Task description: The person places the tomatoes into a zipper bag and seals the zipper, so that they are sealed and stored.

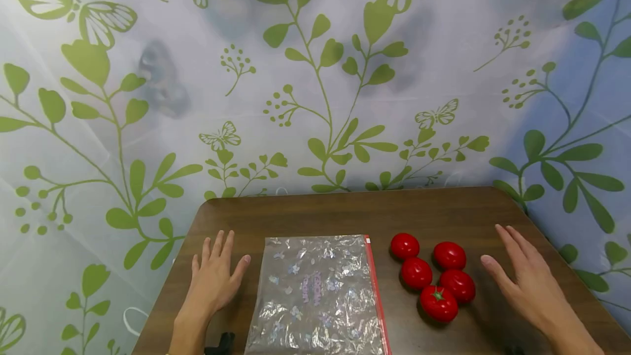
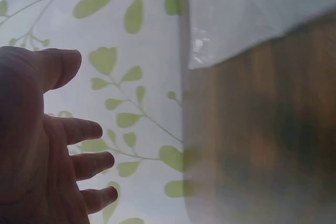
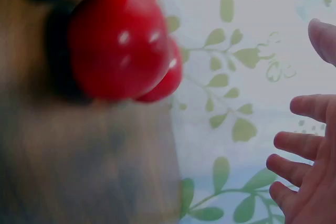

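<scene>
A clear plastic zip bag [image 1: 315, 295] with a red slider strip along its right edge lies flat at the table's front middle. To its right several shiny red tomatoes [image 1: 416, 273] sit in a loose cluster; the nearest shows a green stem. My left hand [image 1: 212, 278] is left of the bag, apart from it, fingers extended and holding nothing. On the far side of the tomatoes my right hand [image 1: 529, 284] is spread, touching none of them. In the right wrist view the tomatoes [image 3: 121, 45] look large and blurred beside the right hand [image 3: 310, 150].
The brown wooden table [image 1: 345, 212] has rounded far corners. Behind it hangs a pale curtain [image 1: 315, 97] printed with green leaves and butterflies. A small black object [image 1: 225, 342] shows near the left wrist at the bottom.
</scene>
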Available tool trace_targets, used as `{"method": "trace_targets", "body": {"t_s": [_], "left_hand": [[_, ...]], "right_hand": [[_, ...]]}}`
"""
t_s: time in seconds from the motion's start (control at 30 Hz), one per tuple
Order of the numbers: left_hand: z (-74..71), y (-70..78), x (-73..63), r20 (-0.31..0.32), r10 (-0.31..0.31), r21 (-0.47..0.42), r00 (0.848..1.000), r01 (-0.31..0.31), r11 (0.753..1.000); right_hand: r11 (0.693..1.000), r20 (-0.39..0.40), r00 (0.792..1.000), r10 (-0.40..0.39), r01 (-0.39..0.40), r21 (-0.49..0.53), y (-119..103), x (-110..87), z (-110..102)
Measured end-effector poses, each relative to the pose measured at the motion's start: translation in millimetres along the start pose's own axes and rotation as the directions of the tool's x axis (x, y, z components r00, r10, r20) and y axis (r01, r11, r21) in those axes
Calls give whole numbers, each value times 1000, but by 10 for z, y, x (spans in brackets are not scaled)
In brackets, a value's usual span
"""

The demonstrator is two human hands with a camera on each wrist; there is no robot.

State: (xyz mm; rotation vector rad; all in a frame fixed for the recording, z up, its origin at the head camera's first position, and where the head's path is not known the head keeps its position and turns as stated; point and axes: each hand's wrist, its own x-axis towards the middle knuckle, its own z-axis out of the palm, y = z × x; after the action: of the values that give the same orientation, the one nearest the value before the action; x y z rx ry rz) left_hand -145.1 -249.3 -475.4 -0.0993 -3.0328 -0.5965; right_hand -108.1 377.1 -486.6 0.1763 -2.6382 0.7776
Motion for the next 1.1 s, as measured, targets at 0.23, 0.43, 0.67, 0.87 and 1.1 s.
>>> {"method": "trace_targets", "body": {"t_s": [0.23, 0.43, 0.67, 0.87, 1.1], "left_hand": [[-136, 208, 53, 20, 65, -40, 998, -64, 997], [-292, 415, 85, 110, 93, -95, 990, -83, 992], [-378, 623, 58, 217, 82, -201, 973, -38, 979], [-346, 753, 6, 220, 103, -236, 970, -50, 971], [-239, 892, -37, 219, 116, -232, 969, -63, 971]], "right_hand": [[999, 2, 1000, 31, -31, 42, -300, 44, -46], [995, 41, 996, 75, -78, 70, -573, 94, -30], [990, 58, 991, 120, -124, 68, -834, 159, 57], [989, 84, 988, 131, -136, 57, -1044, 252, 149], [994, 104, 991, 89, -95, 47, -1255, 370, 298]]}}
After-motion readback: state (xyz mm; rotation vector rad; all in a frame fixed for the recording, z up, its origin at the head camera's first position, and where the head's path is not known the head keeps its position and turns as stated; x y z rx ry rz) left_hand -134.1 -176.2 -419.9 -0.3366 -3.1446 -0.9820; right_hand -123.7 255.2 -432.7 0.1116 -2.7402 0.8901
